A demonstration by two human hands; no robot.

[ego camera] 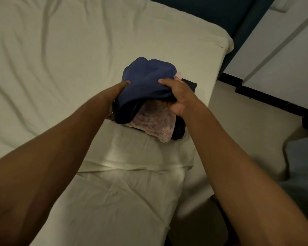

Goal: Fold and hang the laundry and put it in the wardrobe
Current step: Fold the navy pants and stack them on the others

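Laundry stack [150,103] sits on the bed [60,68], clamped between both hands: left hand [116,96] grips its left side, right hand [178,96] its right, blue shirt [148,77] on top; equal reach, lift straight up

The left hand [116,96] is mostly hidden under the navy garment [146,80], so its grip cannot be told. The right hand's [176,96] fingertips sink into the cloth. The pink patterned cloth [156,123] and a black garment [188,85] show only edges. Both forearms and the bed [60,59] are cut off by the picture's edges.
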